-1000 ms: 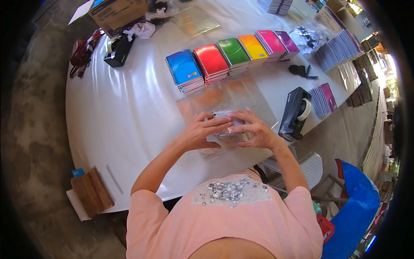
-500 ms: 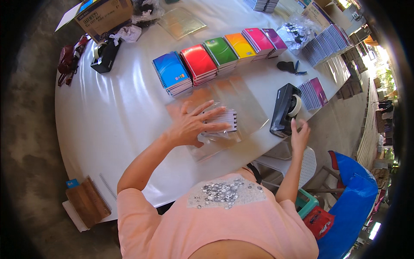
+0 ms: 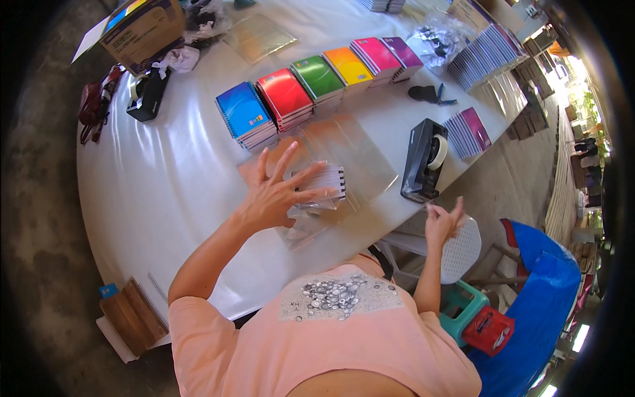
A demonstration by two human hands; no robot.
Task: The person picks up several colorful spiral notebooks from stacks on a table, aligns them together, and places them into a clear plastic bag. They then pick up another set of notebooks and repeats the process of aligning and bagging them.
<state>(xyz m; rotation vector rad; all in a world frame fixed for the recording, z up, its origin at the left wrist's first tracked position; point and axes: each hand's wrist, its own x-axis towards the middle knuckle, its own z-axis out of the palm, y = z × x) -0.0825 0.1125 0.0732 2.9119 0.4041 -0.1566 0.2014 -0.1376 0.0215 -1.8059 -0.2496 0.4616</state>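
A small spiral notebook stack [image 3: 329, 181], its white page edges and black coil showing, lies in clear plastic film on the table. My left hand [image 3: 272, 193] rests over it with fingers spread, pressing on the wrapped stack and film. At the table's near right edge stands a black tape dispenser [image 3: 418, 169] with a roll of tape [image 3: 438, 151]. Just below its near end is my right hand [image 3: 444, 223], thumb and forefinger pinched together on what looks like a short piece of tape. The other right-hand fingers stick out. Under the wrapped stack spreads a larger clear plastic sheet [image 3: 367, 155].
Beyond my hands runs a row of coloured notebook stacks, from blue [image 3: 245, 112] to purple [image 3: 401, 56]. More notebooks [image 3: 466, 132] sit right of the dispenser. A second dispenser [image 3: 147, 94] and a cardboard box [image 3: 142, 36] are far left. A white stool [image 3: 463, 248] stands below the edge.
My right hand has drawn away from the tape dispenser's near end, toward me. The left hand stays on the wrapped stack. The whole view has shifted slightly.
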